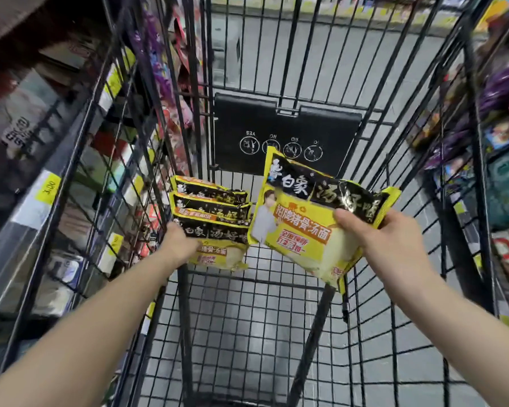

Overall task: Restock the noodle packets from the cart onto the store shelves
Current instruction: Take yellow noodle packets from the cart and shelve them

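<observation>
Both my arms reach down into a black wire cart [247, 324]. My right hand [385, 242] grips a large yellow-and-black noodle packet [303, 218] by its right edge and holds it tilted above the cart floor. My left hand [178, 245] is closed on the left edge of the nearest packet in a stack of three matching noodle packets [215, 221]. That stack lies at the far left of the cart bottom.
The cart's black fold-down seat flap [285, 136] stands at the far end. Store shelves [41, 177] with yellow price tags run along the left. More shelves of colourful goods [500, 160] line the right. Grey floor shows through the wire.
</observation>
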